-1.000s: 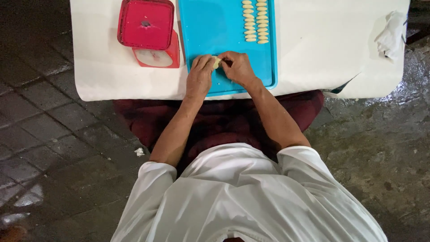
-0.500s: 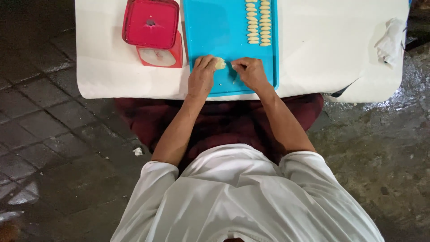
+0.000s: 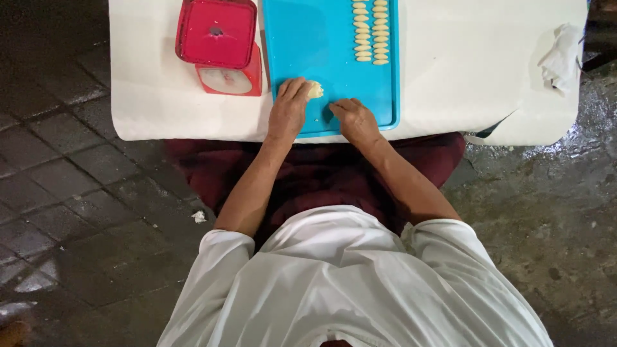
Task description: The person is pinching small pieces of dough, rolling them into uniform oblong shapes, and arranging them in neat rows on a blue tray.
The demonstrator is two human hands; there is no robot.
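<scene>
A pale lump of dough (image 3: 315,90) lies on the near part of a blue tray (image 3: 321,38). My left hand (image 3: 289,108) rests on the tray with its fingertips against the lump. My right hand (image 3: 350,117) sits a little to the right, knuckles up and fingers curled down onto the tray; whatever may be under them is hidden. Two neat rows of small pale dough pieces (image 3: 371,32) lie at the tray's far right.
The tray sits on a table under a white cloth (image 3: 463,71). A red kitchen scale with a red square bowl (image 3: 217,32) stands left of the tray. A crumpled white cloth (image 3: 559,54) lies at the table's right end. Dark tiled floor surrounds the table.
My hands were together on the dough lump; the right hand has now drawn off to the right while the left stays at the lump.
</scene>
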